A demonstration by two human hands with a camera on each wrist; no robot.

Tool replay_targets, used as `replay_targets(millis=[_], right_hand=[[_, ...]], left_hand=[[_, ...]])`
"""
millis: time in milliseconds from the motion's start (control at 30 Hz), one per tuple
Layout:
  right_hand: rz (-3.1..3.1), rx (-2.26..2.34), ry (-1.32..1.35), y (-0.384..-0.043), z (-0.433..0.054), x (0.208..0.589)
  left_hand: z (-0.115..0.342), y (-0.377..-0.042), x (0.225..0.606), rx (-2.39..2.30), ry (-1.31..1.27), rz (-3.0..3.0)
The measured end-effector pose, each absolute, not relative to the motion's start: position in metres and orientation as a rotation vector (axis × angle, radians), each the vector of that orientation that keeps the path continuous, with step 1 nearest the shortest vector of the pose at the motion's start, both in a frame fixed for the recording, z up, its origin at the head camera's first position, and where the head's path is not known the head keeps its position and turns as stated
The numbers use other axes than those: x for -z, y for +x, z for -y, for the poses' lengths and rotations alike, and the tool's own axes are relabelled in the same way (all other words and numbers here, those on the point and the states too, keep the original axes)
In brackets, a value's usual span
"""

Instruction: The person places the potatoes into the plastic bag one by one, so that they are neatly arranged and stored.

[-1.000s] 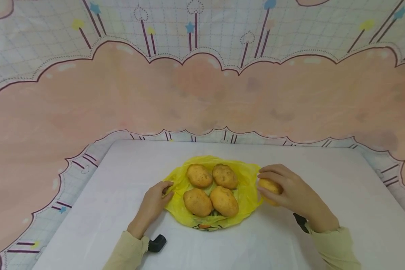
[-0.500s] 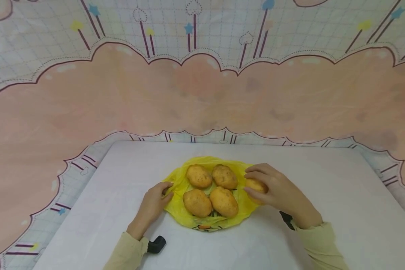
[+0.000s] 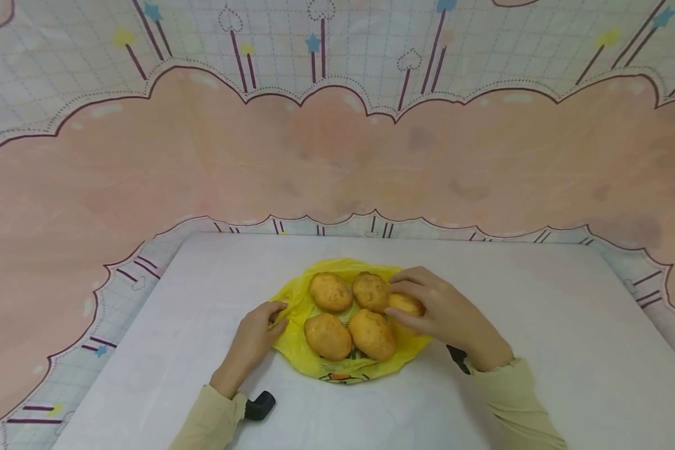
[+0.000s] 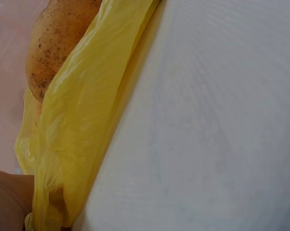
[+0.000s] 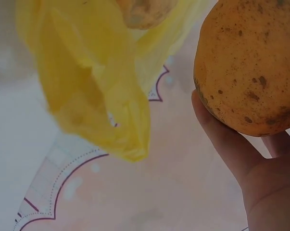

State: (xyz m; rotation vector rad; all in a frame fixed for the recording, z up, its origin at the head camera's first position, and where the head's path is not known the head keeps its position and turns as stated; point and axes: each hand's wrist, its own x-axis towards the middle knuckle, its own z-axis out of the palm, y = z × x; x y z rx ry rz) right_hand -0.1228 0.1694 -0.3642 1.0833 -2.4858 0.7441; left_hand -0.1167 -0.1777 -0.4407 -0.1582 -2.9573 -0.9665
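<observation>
A yellow plastic bag (image 3: 292, 347) lies spread open on the white table, with several potatoes (image 3: 327, 336) resting inside it. At the bag's left rim my left hand (image 3: 251, 340) pinches the thin plastic between thumb and fingers; the left wrist view shows the bunched plastic (image 4: 82, 110) beside the thumb (image 4: 10, 197). My right hand (image 3: 447, 312) grips another potato (image 3: 406, 304) over the right part of the bag, close beside the potatoes there. In the right wrist view this brown-speckled potato (image 5: 250, 67) sits against the thumb, its far side out of frame.
The white table (image 3: 568, 325) stretches out around the bag on all sides. Behind it hangs a peach and white cloth (image 3: 337, 162) with a drawn pattern. A black wrist-camera mount (image 3: 260, 406) sticks out by the left sleeve (image 3: 208, 415).
My right hand has carried the potato leftward from beyond the bag's right rim to over the inside of the bag. My left hand has stayed at the left rim.
</observation>
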Motion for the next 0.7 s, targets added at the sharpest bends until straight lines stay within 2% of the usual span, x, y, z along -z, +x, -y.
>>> replay_targets(millis=[700], right_hand=[[2.45,-0.749,1.161,-0.135,-0.138,0.359]], left_hand=[[0.179,-0.117,0.443,0.964,-0.176,2.942]])
